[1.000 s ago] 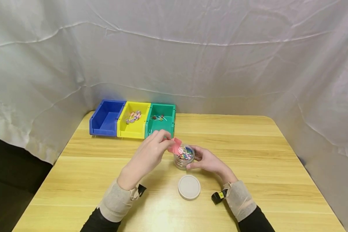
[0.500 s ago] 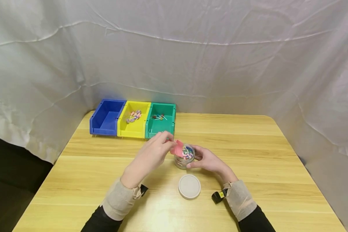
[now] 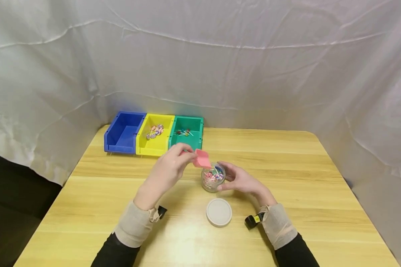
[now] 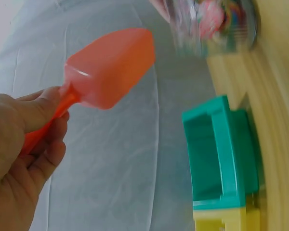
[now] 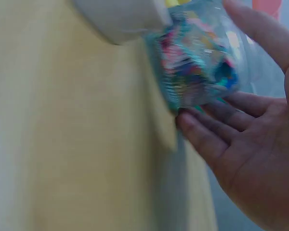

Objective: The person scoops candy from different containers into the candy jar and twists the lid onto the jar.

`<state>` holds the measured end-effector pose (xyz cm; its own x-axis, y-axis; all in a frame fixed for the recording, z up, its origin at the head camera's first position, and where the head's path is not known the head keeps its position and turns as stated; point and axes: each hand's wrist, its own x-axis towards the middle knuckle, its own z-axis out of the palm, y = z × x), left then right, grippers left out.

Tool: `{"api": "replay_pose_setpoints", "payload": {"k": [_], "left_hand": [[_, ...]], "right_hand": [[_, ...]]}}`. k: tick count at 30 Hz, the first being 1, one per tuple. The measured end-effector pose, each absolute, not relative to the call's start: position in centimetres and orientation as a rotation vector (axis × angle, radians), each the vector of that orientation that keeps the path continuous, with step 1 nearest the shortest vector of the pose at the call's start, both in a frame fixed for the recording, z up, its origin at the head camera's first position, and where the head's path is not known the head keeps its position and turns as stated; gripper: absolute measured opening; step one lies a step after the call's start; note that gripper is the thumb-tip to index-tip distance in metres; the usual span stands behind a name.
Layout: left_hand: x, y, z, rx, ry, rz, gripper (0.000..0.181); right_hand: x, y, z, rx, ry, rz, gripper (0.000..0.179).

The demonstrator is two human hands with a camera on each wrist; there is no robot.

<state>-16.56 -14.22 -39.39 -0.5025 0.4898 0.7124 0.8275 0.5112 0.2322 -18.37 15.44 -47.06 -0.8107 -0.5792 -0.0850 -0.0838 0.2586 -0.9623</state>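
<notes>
My left hand pinches the handle of a small pink scoop. In the left wrist view the scoop is tilted, its back turned to the camera. It hangs just above the far left rim of a clear jar full of small colourful lollipops. My right hand holds the jar from the right, thumb on the near side and fingers on the far side. Blurred in the right wrist view, the jar touches the fingers. A round white lid lies in front of the jar.
Three joined bins stand at the back left: blue, yellow with several swirl lollipops, and green with several small round lollipops. A grey-white curtain hangs behind the wooden table.
The scoop has tipped over the jar and then lifted slightly away. A swirl lollipop seen at its lip earlier no longer shows there. My right hand stays at the jar.
</notes>
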Motion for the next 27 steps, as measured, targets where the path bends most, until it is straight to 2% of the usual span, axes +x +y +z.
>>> {"api": "replay_pose_setpoints", "payload": {"k": [10,17,22,27], "left_hand": [[-18.1,-16.8,-39.3,-0.77,-2.051,-0.753,0.021],[-20.0,-16.3,-39.7,-0.648,-2.067,-0.733,0.016],[-21.5,-15.5,-40.2,-0.618,-2.122,-0.737,0.012],[-22.8,-14.5,-40.6,-0.542,-2.226,-0.742,0.01]], "right_hand": [[-21.0,15.6,-43.0,-0.63,2.308,-1.488,0.08],[-24.5,13.9,-40.6,-0.673,2.442,-1.232,0.072],[-27.5,11.8,-39.9,-0.587,2.512,-1.105,0.062],[-29.9,9.7,-40.0,-0.365,2.474,-1.26,0.058]]}}
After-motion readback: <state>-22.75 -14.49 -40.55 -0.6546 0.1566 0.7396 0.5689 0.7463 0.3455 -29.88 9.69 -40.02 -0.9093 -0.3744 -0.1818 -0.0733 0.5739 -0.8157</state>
